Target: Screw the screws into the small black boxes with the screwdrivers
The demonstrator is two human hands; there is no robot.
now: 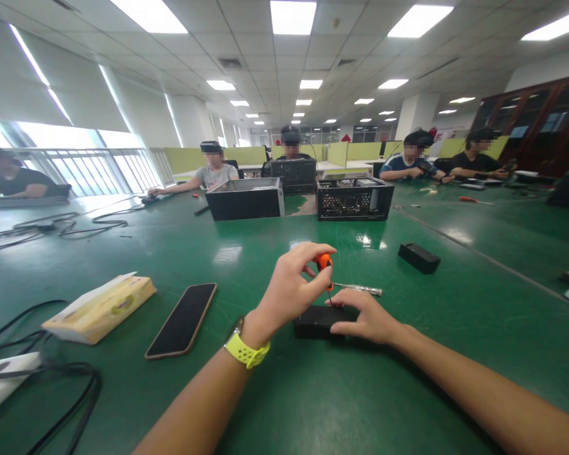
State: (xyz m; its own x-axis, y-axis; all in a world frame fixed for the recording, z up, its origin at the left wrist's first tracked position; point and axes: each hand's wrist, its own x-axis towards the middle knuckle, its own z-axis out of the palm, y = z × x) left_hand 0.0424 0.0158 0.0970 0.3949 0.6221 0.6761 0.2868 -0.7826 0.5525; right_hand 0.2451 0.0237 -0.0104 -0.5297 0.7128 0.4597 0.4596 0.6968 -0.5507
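My left hand [291, 284], with a yellow watch strap on its wrist, pinches the orange handle of a small screwdriver [325, 265] that stands upright with its tip on a flat black box [315, 319] on the green table [313, 392]. My right hand [367, 316] lies over the right end of that box, fingers curled on its edge, holding it down. A second, silver tool [360, 289] lies on the table just behind the box.
A phone [183, 319] lies face up to the left, beside a yellow packet [99, 308] and black cables [52, 379]. Another small black box [418, 258] sits to the right. Two open computer cases [246, 198] [353, 198] stand farther back. Several people sit at the far tables.
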